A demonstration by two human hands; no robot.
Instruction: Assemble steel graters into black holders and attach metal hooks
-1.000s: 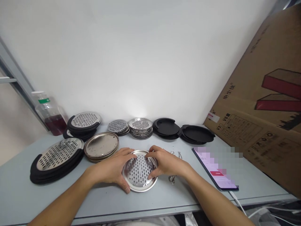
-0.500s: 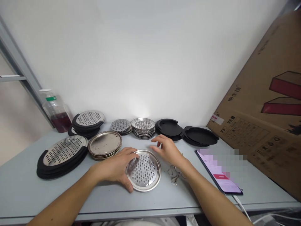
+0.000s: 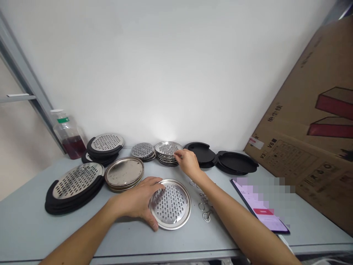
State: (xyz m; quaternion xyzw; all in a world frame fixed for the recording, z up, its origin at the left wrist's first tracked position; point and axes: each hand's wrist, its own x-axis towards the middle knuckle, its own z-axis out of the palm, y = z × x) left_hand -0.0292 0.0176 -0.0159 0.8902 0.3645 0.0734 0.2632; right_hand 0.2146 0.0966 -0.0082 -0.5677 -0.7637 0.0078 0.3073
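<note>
A round metal grater plate (image 3: 171,206) with a raised rim lies on the table in front of me. My left hand (image 3: 140,200) curves around its left edge, thumb at the lower side and fingertips at the upper rim. Farther back stands a stack of similar grater plates (image 3: 167,147). My right hand (image 3: 188,162) reaches to its right edge, thumb and fingers pinched at the rim of the top plate. Under my right forearm are several small metal rings (image 3: 206,216), partly hidden.
On the left are round metal lids (image 3: 124,173), black-rimmed graters (image 3: 78,184) and a bottle of red liquid (image 3: 73,145). Smaller grater discs (image 3: 142,150) and black round trays (image 3: 237,162) line the wall. A phone (image 3: 260,206) and a cardboard box (image 3: 309,147) are on the right.
My right hand has moved away from me to the grater stack, and its fingers have closed at the rim. My left hand stays at the near plate. The view has shifted slightly.
</note>
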